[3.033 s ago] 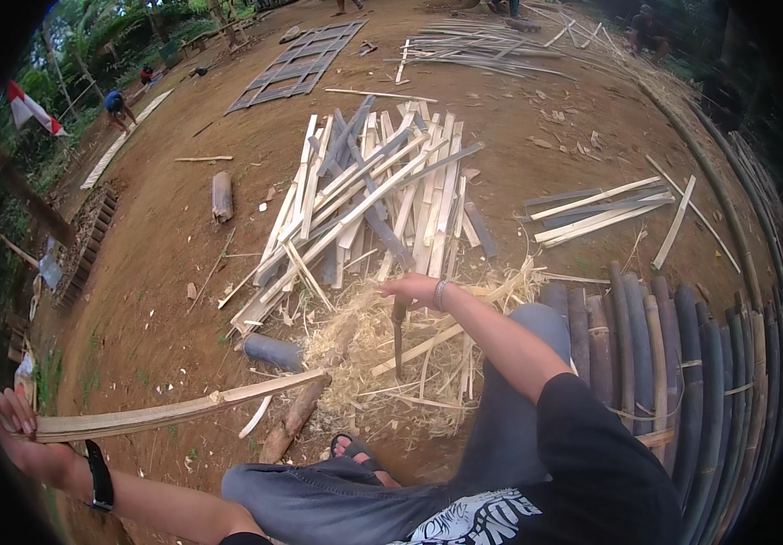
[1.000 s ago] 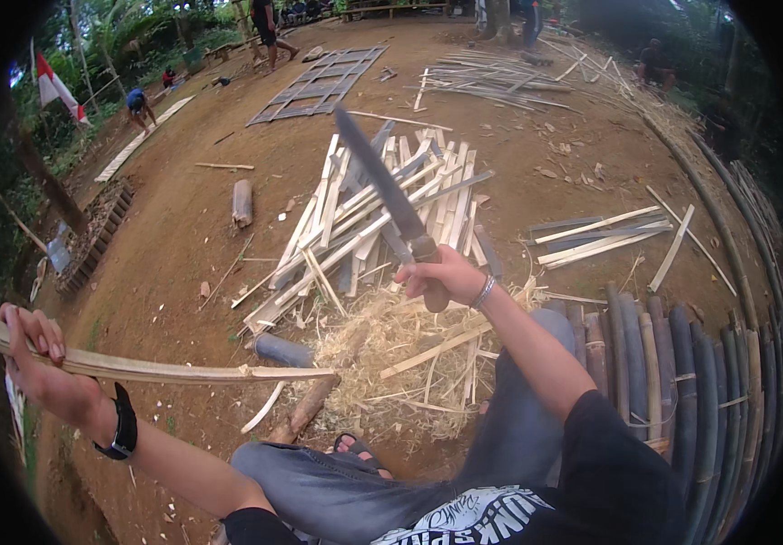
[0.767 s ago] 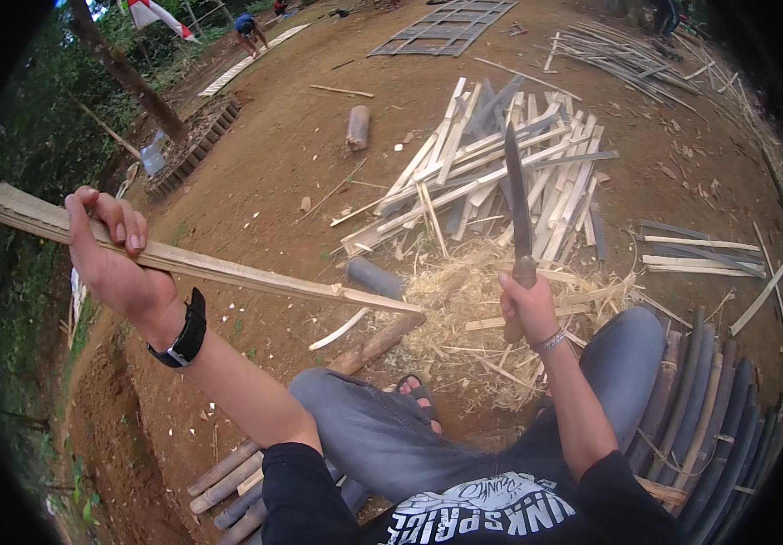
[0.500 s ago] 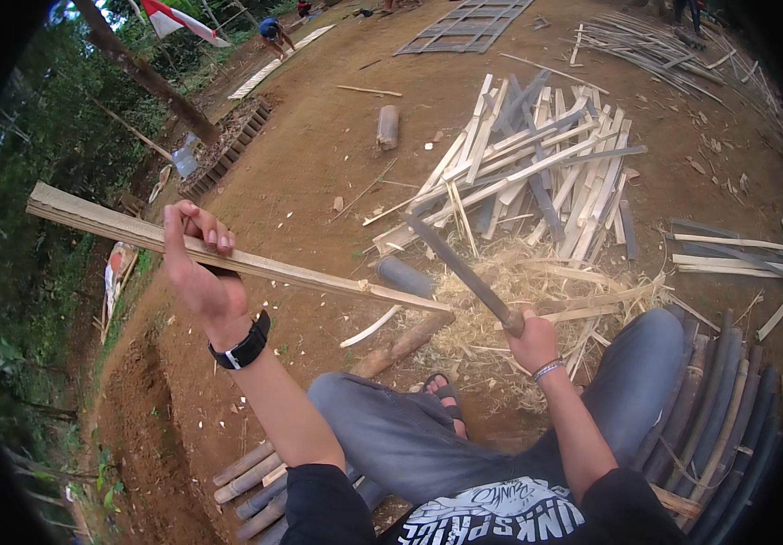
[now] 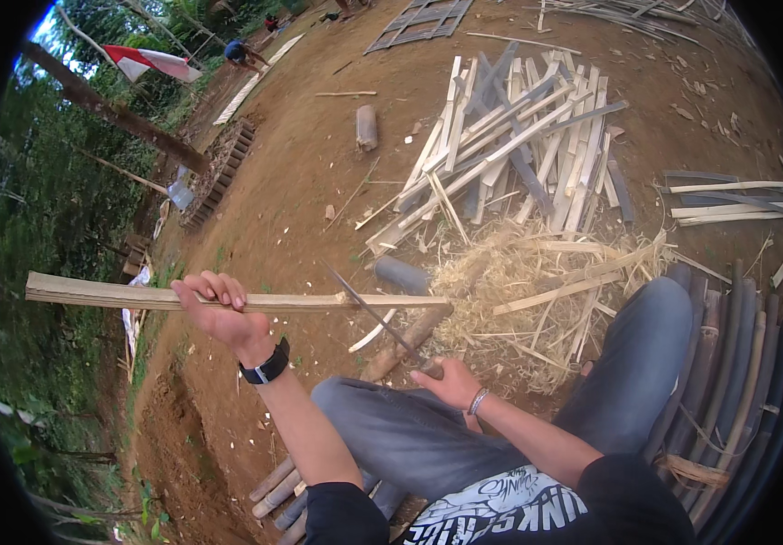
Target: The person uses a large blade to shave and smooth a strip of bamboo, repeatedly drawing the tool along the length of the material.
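Split strip: the pale strip (image 5: 305, 302) is lying left of the shavings heap (image 5: 500, 313), its long axis running sideways, nearly level in view, one end pointing at the heap.
Left hand: this hand (image 5: 219, 309) is gripping it partway along, fingers curled over the top, so it's the nearer one by far; most of the heap-side length is sticking out past the grip.
Right hand: the other hand (image 5: 453, 381) is closing fully round the knife (image 5: 396, 339) handle, on the wearer's side of the heap's left edge.
Blade: it's slanting away up-left and crossing the strip between the left hand and the heap (can't tell if it's actually touching, sorry).
Log: a brown log (image 5: 409, 345) is sitting at the heap's near-left edge, right under the strip's end, seemingly propping it.
Dark tube: a grey tube (image 5: 400, 274) is lying just left of the heap.
Ground: bare brown dirt (image 5: 282, 209) is stretching out left of the heap.
Slats: a messy slat pile (image 5: 523, 136) is sprawling beyond the heap.
Poles: dark bamboo poles (image 5: 727, 391) are lining its near-right side.
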A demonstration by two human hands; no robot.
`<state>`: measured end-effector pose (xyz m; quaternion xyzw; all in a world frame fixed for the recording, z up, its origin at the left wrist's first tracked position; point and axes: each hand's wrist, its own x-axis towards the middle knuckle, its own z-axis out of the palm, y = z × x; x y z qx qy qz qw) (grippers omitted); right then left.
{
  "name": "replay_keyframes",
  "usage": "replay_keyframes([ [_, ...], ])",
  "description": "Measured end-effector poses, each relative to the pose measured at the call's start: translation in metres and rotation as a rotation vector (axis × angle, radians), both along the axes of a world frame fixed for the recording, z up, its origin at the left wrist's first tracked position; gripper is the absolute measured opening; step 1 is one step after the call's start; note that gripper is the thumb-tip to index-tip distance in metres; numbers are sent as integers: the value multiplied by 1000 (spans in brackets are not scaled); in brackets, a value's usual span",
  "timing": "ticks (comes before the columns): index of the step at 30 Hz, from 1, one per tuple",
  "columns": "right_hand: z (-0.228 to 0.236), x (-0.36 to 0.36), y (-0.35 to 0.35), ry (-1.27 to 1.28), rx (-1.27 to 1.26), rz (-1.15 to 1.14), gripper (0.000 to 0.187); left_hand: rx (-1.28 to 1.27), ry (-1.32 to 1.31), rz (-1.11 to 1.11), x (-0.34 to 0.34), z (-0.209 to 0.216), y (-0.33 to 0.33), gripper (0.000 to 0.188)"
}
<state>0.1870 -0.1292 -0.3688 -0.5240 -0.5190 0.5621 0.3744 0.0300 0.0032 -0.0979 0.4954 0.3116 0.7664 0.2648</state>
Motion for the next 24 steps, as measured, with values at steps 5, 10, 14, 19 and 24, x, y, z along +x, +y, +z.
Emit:
replay_keyframes([
  [5,-28,-6,8,21,-108,-47,59,116,8,-29,-2,-6,7,59],
  [10,12,-15,11,180,-27,-37,58,111,37,-130,-13,-5,4,59],
  [14,32,-15,9,76,36,-53,59,193,91,49,7,60,-7,49],
  [19,36,-11,9,30,85,-41,56,174,106,59,-5,151,-31,34],
  [24,63,-19,9,107,205,4,55,234,61,-12,-5,162,-35,42],
])
